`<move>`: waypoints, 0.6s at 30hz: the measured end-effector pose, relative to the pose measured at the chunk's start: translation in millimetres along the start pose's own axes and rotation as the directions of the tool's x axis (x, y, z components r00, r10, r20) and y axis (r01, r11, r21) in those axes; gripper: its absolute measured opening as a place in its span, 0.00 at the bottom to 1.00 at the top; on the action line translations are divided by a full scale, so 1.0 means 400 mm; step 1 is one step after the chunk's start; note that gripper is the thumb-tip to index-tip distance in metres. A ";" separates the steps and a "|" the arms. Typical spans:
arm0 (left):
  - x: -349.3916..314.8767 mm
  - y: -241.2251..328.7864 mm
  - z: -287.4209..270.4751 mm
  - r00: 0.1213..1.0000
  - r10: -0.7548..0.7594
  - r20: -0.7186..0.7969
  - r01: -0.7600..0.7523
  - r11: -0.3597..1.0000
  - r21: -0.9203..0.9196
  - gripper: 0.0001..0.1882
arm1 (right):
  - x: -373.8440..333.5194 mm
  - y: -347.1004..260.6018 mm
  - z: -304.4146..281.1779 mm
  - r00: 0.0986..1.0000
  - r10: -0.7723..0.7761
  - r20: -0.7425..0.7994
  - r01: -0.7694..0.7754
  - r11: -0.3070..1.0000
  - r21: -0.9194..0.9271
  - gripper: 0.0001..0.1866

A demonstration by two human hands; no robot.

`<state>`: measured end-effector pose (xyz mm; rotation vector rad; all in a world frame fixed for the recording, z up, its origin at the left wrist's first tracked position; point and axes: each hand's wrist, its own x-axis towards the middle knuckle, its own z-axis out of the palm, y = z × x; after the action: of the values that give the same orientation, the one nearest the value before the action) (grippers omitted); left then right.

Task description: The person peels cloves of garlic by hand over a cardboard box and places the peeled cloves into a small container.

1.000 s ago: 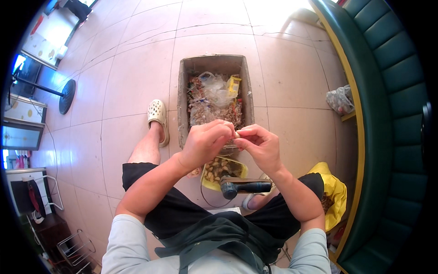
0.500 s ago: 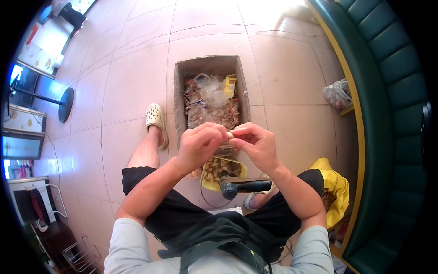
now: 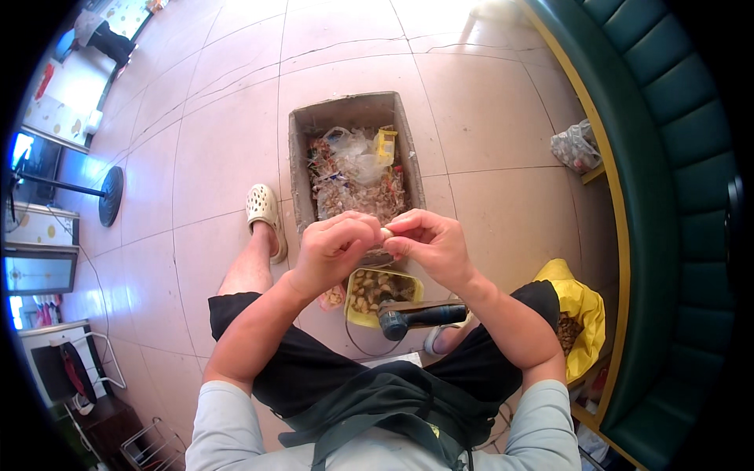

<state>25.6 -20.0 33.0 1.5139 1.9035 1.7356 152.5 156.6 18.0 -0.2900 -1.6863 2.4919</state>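
Observation:
Over the near end of the waste box, a small pale rounded piece (image 3: pixel 386 233) is pinched between my two hands; its kind is too small to tell. My left hand (image 3: pixel 336 245) is closed with curled fingers against one side of it. The thumb and forefinger of my right hand (image 3: pixel 434 246) grip its other side. Just below them stands a yellow tub (image 3: pixel 363 318) of several yellowish-brown pieces (image 3: pixel 364 292). A dark power tool (image 3: pixel 424 316) rests by the tub's right edge. Beside the tub, partly hidden by my left forearm, is a pinkish bag (image 3: pixel 332 297).
The grey box (image 3: pixel 298 169) holds peelings, clear plastic and a yellow packet (image 3: pixel 386 147). A yellow bag (image 3: pixel 587 345) with brown pieces stands by my right knee. Along the right runs a green padded bench (image 3: pixel 667 196), a plastic bag (image 3: pixel 577 147) beside it. Far left, a person (image 3: pixel 106 35) stands.
The view has shifted slightly, so the box and floor sit a little further left. Both hands stay together around the small pale piece, with little change in grip.

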 end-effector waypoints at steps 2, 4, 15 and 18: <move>-0.005 0.004 0.003 0.999 0.033 -0.030 -0.032 0.999 0.019 0.09 | 0.000 -0.003 0.005 1.000 0.001 0.009 -0.002 1.000 0.028 0.09; -0.011 0.014 0.002 0.995 0.078 -0.066 -0.076 0.996 0.045 0.11 | 0.005 -0.006 0.010 1.000 -0.007 0.020 0.006 0.998 0.061 0.09; -0.004 0.020 -0.007 0.999 -0.011 -0.041 0.010 0.999 -0.032 0.10 | 0.009 0.000 0.004 0.999 -0.007 0.051 0.001 0.994 0.111 0.09; -0.001 0.012 -0.015 1.000 -0.013 0.001 0.013 1.000 -0.023 0.11 | 0.005 0.001 0.004 0.999 -0.020 0.035 0.017 0.996 0.083 0.09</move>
<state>24.5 -25.0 38.6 1.4906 1.8822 1.7444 150.1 155.3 18.1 -0.2224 -1.5861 2.5598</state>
